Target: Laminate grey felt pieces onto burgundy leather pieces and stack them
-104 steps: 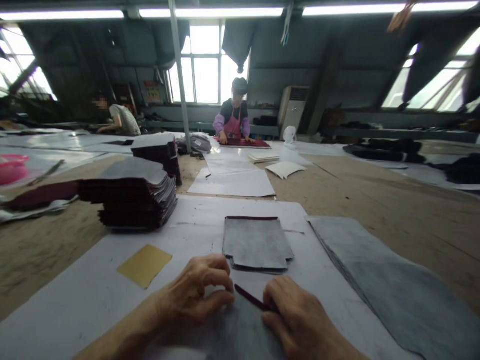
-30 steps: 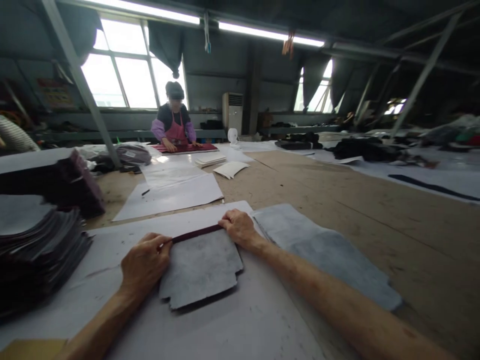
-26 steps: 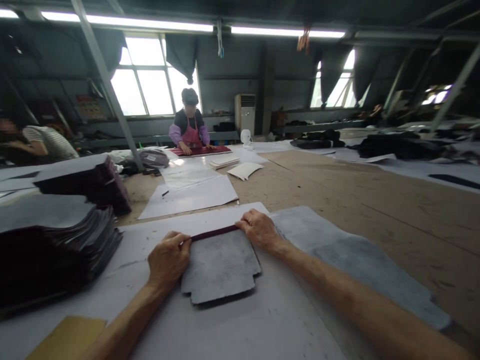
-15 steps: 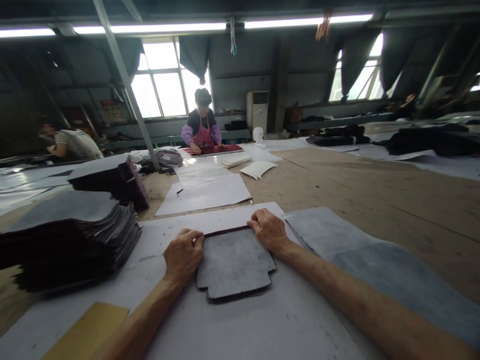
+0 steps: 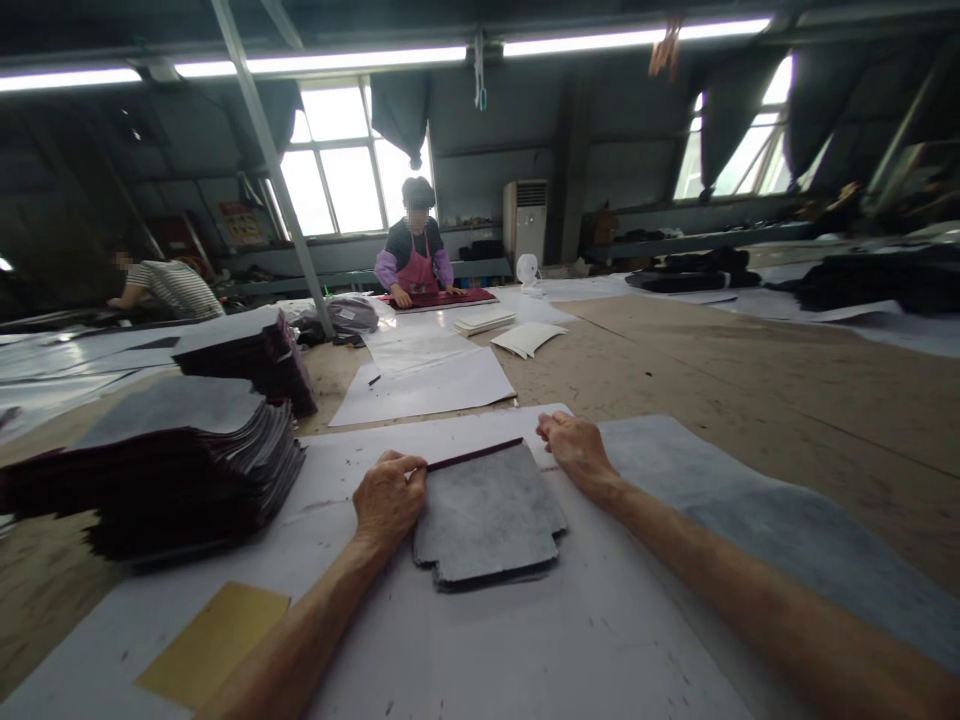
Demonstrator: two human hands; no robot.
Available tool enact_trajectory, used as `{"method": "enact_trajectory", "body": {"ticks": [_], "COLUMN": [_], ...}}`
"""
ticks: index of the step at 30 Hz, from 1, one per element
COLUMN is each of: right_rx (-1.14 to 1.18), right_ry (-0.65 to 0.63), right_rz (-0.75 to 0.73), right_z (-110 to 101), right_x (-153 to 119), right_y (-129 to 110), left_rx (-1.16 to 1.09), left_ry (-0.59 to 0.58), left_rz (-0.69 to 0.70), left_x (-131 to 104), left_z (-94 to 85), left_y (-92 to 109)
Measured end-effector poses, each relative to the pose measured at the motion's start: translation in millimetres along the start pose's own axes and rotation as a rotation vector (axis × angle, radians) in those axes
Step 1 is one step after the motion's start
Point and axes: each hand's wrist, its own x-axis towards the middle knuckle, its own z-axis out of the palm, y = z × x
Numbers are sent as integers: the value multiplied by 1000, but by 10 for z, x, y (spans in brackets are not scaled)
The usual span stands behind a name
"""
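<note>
A grey fabric piece with notched lower corners lies on white paper in front of me, a dark red folded strip along its far edge. Its dark lower edge suggests more layers beneath. My left hand pinches the far left corner between thumb and fingers. Just beyond the far right corner, apart from the fabric, is my right hand. Its fingers are curled together, and whether anything small is between them is hidden.
Left stand tall stacks of cut fabric pieces, near a yellow card. A large grey sheet lies to the right. Across the table, a person in a pink apron handles red material. White sheets lie between us.
My right hand has let go of the far right corner and moved off to the right. My left hand keeps its pinch on the left corner. The whole view has shifted slightly.
</note>
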Motion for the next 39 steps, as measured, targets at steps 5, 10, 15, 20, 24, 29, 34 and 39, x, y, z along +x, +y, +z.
{"method": "enact_trajectory", "body": {"ticks": [5,10,15,20,24,29,34,39], "right_rx": [-79,-154,-211,-209,-164,-102,-198,-237], "right_ry": [-144,-253,-228,-187,-140,-83,46,-78], "right_rz": [-336,-572,-633,-643,-606,-576,-297,121], "right_z": [-246,-230,-141,-65,-78,-479,-1079,-1346], "right_x": [-718,-1191,-1199,-1218,-1251,-1396,-1612,-1810], "right_y": [-220,-268,-209,-171,-169,20,569,731], "left_rx": [-24,-71,-110,-119,-79,-13,22,-35], "left_ry": [2,33,96,-80,-135,-78,-60,-22], "left_rz": [11,33,122,501,607,590,630,707], "left_x": [-24,42,-3,-544,-861,-906,-937,-928], "left_z": [14,41,-77,-154,-82,-30,-6,51], "left_y": [1,-85,-51,367,595,598,587,509]}}
